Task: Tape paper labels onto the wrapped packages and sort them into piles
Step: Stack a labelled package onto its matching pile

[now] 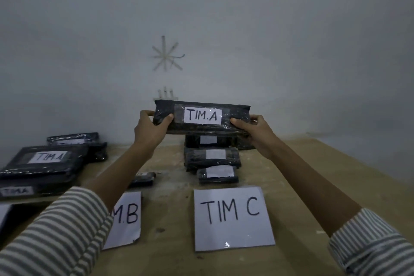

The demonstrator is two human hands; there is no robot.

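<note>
A black wrapped package with a taped white label reading TIM.A is held up in the air in front of the wall. My left hand grips its left end and my right hand grips its right end, thumbs on the front face. Below it, a row of three labelled black packages lies on the table behind the white sheet marked TIM C. A pile of black packages labelled TIM A lies at the left. A sheet marked with M.B is partly hidden by my left arm.
A small dark package lies behind the M.B sheet. The wooden table meets a pale wall at the back, where strips of tape are stuck. Another white sheet edge shows at far left.
</note>
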